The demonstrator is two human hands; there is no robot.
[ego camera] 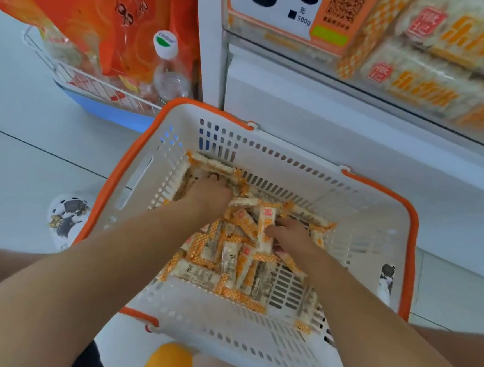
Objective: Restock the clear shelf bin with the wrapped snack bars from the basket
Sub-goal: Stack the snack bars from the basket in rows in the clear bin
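Two hands reach into the white basket (372,224) below the shelf bin (420,67), beside a wire rack (91,82) holding a bottle (168,71). Left hand (210,192) and right hand (289,234) both grip snack bars (237,259).

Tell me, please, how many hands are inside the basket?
2. The left hand digs into snack bars at the far-left corner of the basket, fingers curled among them. The right hand, nearer the middle, pinches one upright bar.
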